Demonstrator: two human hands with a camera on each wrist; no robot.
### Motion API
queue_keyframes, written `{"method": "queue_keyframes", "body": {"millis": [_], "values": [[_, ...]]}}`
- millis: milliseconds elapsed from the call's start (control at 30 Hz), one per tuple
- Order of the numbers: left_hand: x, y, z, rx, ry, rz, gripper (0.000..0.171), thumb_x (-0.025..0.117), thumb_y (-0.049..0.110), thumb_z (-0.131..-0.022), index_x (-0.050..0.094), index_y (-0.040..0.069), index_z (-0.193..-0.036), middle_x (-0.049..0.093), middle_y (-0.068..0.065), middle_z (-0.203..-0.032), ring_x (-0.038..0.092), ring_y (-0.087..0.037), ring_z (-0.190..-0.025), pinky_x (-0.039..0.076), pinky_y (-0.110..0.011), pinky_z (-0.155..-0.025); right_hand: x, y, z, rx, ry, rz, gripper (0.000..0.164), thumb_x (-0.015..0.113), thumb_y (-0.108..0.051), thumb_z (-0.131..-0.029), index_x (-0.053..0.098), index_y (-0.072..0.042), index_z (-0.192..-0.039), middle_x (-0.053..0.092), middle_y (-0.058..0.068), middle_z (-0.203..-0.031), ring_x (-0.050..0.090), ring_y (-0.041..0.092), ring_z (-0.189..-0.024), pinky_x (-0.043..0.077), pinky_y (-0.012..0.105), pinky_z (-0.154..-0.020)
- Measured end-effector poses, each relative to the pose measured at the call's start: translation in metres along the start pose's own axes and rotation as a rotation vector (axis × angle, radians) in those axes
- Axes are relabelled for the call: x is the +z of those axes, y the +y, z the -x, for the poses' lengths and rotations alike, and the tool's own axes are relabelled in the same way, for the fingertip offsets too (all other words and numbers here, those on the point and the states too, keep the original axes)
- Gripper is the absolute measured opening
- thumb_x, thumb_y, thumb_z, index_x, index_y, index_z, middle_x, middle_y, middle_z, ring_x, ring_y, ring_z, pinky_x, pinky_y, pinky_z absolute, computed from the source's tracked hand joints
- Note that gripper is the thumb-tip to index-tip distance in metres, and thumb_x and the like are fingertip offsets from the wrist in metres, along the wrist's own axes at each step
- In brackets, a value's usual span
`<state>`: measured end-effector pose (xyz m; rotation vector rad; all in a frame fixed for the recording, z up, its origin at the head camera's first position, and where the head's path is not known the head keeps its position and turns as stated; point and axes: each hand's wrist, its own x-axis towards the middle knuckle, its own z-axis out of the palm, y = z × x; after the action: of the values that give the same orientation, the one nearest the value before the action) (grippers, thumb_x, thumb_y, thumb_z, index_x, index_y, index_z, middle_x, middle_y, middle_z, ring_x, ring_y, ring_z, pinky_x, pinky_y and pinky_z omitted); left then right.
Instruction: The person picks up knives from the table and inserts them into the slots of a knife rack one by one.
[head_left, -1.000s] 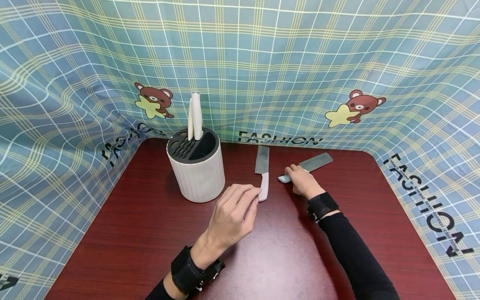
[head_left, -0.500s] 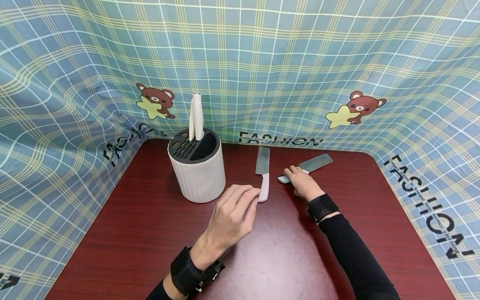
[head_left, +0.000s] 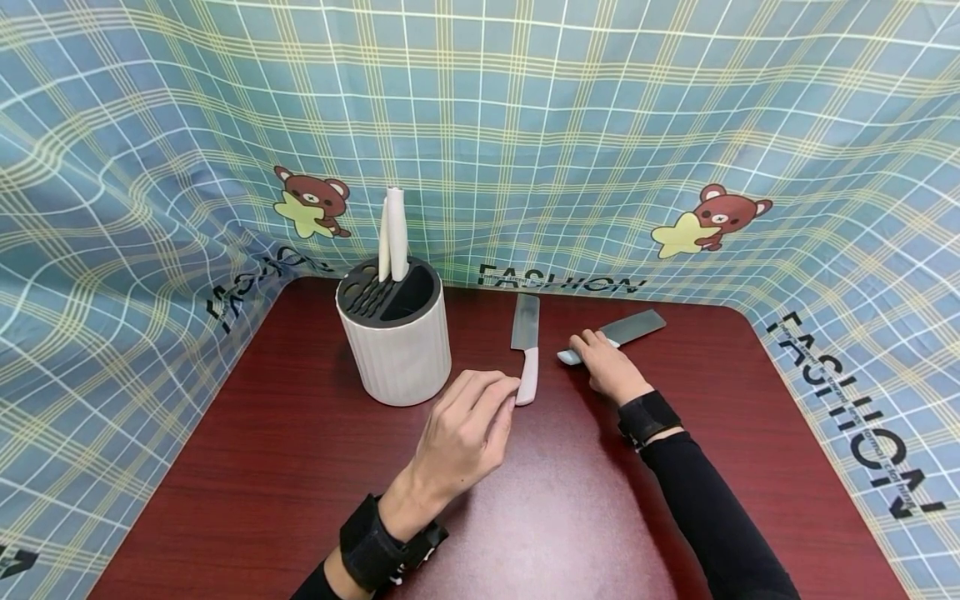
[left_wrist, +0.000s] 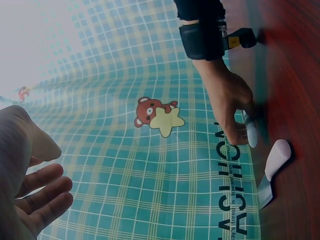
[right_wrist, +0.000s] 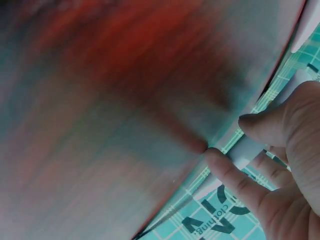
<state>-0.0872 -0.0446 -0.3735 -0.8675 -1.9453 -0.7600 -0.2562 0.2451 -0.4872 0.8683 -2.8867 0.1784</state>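
Note:
My right hand (head_left: 607, 365) grips the pale handle of a cleaver (head_left: 637, 325) that lies slantwise on the table, its grey blade pointing to the far right. In the right wrist view, the thumb and fingers (right_wrist: 239, 181) are around that handle. A second cleaver (head_left: 526, 322) lies to its left, blade toward the back wall and white handle toward me. Beside that handle hovers my left hand (head_left: 461, 437). Its fingers are loosely bent, and the left wrist view shows nothing held between them.
A white ribbed knife holder (head_left: 397, 362) with a dark slotted top stands at the back left. White-handled knives (head_left: 397, 237) stick up from its slots. Blue plaid cloth (head_left: 487, 142) hangs behind and at both sides of the dark red table (head_left: 285, 467).
Both hands stay in nearly the same place. The right hand keeps its grip on the cleaver, which has hardly shifted. The head view has moved very slightly.

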Motion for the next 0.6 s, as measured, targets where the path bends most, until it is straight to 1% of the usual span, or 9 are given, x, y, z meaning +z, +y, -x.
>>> {"method": "queue_keyframes", "body": {"millis": [133,300,467,600], "values": [[0.0,0.0,0.001,0.001,0.003,0.001,0.019,0.065,0.003,-0.09,0.07,0.004,-0.108,0.068,-0.007,-0.103,0.064,-0.019,-0.091,0.053,-0.028,-0.082,-0.001,0.001,0.0,-0.004,0.016,-0.003,0.048,0.066,0.018,-0.079,0.06,-0.001,-0.123,0.06,0.02,-0.118,0.058,0.038,-0.113,0.053,0.049,-0.097],[0.001,-0.001,0.001,0.002,0.004,0.004,0.018,0.063,0.004,-0.091,0.07,0.004,-0.108,0.068,-0.007,-0.103,0.063,-0.019,-0.092,0.053,-0.028,-0.082,-0.005,0.0,0.0,-0.019,0.06,-0.003,0.038,0.061,0.015,-0.086,0.065,0.004,-0.122,0.063,0.021,-0.113,0.061,0.036,-0.108,0.055,0.047,-0.094],[0.001,-0.001,0.001,-0.004,0.002,0.006,0.019,0.063,0.004,-0.092,0.07,0.004,-0.109,0.069,-0.007,-0.103,0.064,-0.019,-0.093,0.054,-0.029,-0.083,-0.008,0.002,0.0,-0.027,0.107,-0.022,0.029,0.059,0.01,-0.093,0.068,0.002,-0.119,0.066,0.019,-0.11,0.065,0.034,-0.103,0.057,0.046,-0.089],[0.001,-0.002,0.002,-0.015,-0.002,0.008,0.02,0.065,0.003,-0.09,0.07,0.003,-0.109,0.069,-0.007,-0.103,0.064,-0.02,-0.093,0.054,-0.029,-0.084,-0.012,0.004,0.0,-0.025,0.126,-0.025,0.027,0.059,0.007,-0.095,0.068,0.0,-0.119,0.066,0.017,-0.11,0.065,0.032,-0.103,0.058,0.045,-0.088]]}}
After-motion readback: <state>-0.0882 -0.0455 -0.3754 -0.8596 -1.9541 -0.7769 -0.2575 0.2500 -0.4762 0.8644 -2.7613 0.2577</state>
